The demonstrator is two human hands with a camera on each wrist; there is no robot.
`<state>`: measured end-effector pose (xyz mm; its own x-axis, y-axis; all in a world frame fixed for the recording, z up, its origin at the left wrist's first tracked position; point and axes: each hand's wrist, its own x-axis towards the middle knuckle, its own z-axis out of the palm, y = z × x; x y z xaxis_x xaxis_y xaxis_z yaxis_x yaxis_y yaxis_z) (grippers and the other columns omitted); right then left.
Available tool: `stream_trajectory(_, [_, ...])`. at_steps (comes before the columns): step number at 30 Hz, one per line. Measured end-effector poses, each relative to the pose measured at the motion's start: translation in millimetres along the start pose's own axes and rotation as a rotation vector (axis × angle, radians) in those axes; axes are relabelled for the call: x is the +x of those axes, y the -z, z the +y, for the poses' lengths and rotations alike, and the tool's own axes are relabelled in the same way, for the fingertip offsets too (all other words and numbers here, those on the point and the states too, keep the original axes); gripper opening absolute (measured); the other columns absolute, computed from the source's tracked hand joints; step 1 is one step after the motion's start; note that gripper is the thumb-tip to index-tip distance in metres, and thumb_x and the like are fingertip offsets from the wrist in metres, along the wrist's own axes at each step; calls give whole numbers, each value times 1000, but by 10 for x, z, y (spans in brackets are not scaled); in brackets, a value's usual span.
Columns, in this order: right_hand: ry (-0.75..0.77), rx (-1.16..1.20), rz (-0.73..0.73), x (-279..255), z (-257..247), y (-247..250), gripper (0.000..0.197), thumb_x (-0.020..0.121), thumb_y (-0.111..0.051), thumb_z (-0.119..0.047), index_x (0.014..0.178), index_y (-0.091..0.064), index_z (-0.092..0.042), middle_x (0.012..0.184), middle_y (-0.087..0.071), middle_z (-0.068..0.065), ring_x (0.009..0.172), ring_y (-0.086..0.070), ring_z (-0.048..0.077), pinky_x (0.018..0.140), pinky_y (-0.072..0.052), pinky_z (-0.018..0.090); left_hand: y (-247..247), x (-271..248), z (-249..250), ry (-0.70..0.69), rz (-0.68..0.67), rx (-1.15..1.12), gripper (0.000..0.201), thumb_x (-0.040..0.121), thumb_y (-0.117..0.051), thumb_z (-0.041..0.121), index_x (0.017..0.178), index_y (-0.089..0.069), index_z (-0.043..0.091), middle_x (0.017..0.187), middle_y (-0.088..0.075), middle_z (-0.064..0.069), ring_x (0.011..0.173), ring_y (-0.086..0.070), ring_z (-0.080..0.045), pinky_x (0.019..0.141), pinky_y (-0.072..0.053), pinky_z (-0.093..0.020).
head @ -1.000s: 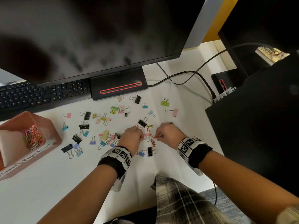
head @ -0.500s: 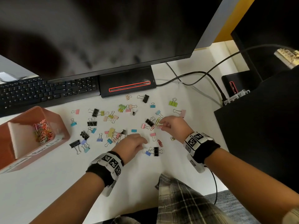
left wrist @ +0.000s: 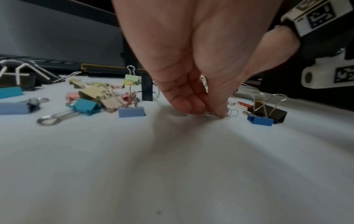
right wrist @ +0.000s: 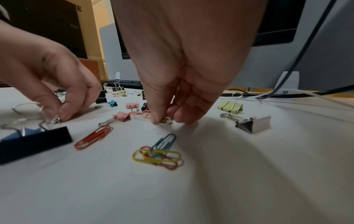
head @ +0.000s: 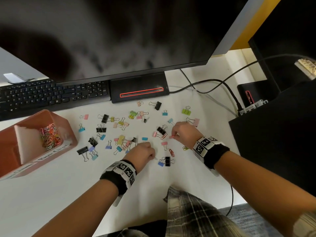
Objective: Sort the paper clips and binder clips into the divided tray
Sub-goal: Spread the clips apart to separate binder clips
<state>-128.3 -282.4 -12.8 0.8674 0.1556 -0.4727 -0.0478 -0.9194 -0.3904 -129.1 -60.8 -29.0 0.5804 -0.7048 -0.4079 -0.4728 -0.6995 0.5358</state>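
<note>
both hands pick paper clips off the counter (head: 51,194).

the left hand (head: 142,153) has its grip pinched on a white paper clip (left wrist: 232,112), the right hand (head: 185,132) on a few more, so loose clips gather before one trip to the divided tray (head: 10,161). its far compartment holds the paper clip pile (head: 49,136); roughly thirty binder clips (head: 161,130) and six or so paper clips lie unsorted.

A single letter "E" shows on the dark box (right wrist: 46,22); the tray (head: 51,117) labels are unreadable.
</note>
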Motion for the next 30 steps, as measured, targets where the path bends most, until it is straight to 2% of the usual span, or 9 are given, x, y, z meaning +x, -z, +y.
stream_trajectory(5, [-54,103,5,-58,1,-18,14,87,-58,-16,97,-67,-11,100,-68,7,95,-62,22,86,-50,33,9,-109,-92,10,109,-87,12,90,-53,14,92,-64,11,90,-55,0,86,-52,-16,78,-43,-25])
stream_trajectory(10, [-82,63,-73,-50,-47,-43,18,86,-58,-13,100,-69,-11,101,-66,8,95,-60,23,77,-45,26,100,-190,-115,5,227,-169,15,87,-58,12,101,-64,13,87,-56,4,82,-51,-10,72,-32,-6])
stream_trajectory(14, [-53,48,-83,-77,-39,-86,17,84,-57,-11,96,-69,-13,97,-66,5,91,-59,21,74,-43,25,70,-202,-148,-14,101,-44,27,90,-55,18,117,-60,15,101,-61,-1,98,-53,-17,86,-37,-20])
stream_trajectory(17, [-44,84,-77,-117,21,-50,15,84,-58,-14,94,-69,-15,87,-64,0,82,-54,15,73,-41,24,15,-167,-96,8,56,21,25,92,-52,20,114,-61,12,108,-61,-6,105,-52,-22,93,-40,-28])
stream_trajectory(21, [-75,167,46,-196,222,119,9,85,-61,-21,77,-64,-25,64,-50,-15,64,-47,2,101,-34,28,-1,-56,-29,72,23,60,22,94,-48,20,102,-64,7,105,-57,-8,102,-50,-22,86,-40,-28])
stream_trajectory(22, [-78,173,69,-238,271,161,13,85,-62,-24,73,-61,-26,62,-50,-15,62,-46,1,102,-33,26,1,-42,-24,82,8,65,22,94,-47,19,101,-63,6,105,-55,-9,101,-49,-23,86,-40,-28])
stream_trajectory(24, [-101,194,91,-358,356,194,10,84,-66,-25,74,-65,-23,69,-57,-7,67,-51,6,87,-40,18,-9,-32,-23,83,-3,72,20,94,-46,17,99,-62,6,103,-53,-9,99,-50,-24,87,-43,-32])
stream_trajectory(26, [-100,218,102,-467,423,142,11,81,-70,-23,80,-69,-12,83,-62,0,69,-54,8,74,-42,19,-28,-51,-17,71,2,99,20,94,-45,19,97,-60,6,101,-55,-9,96,-51,-25,84,-45,-35])
stream_trajectory(30, [-75,273,66,-585,418,-42,18,79,-72,-20,91,-67,-8,104,-55,-6,76,-53,0,79,-42,22,-66,-103,4,85,19,73,19,96,-43,20,100,-57,7,101,-57,-8,94,-52,-22,79,-41,-28])
